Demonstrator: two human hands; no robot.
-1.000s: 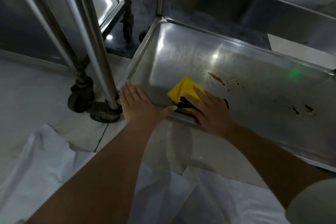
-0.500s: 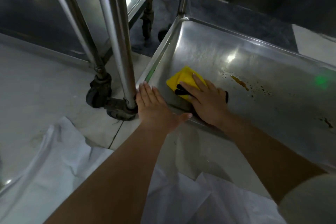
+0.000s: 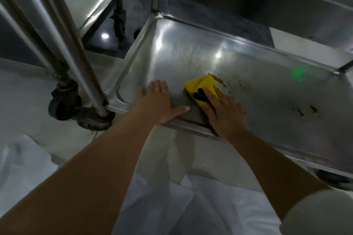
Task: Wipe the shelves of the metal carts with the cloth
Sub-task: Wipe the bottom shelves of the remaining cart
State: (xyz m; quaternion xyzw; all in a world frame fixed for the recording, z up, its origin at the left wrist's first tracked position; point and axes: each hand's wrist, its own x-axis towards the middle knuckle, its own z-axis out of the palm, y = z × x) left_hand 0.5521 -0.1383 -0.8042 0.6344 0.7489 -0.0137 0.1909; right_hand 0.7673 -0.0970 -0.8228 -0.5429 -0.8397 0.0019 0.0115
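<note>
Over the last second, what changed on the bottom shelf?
The right hand slid the yellow cloth across the shelf to the edge of the brown stain. The left hand moved from the rim near the corner post onto the shelf floor. Unchanged: right hand flat on the cloth, left hand flat and bracing, dark specks further right unwiped.

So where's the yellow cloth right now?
The yellow cloth lies on the bottom cart shelf, under the right hand, touching the brown stain.
</note>
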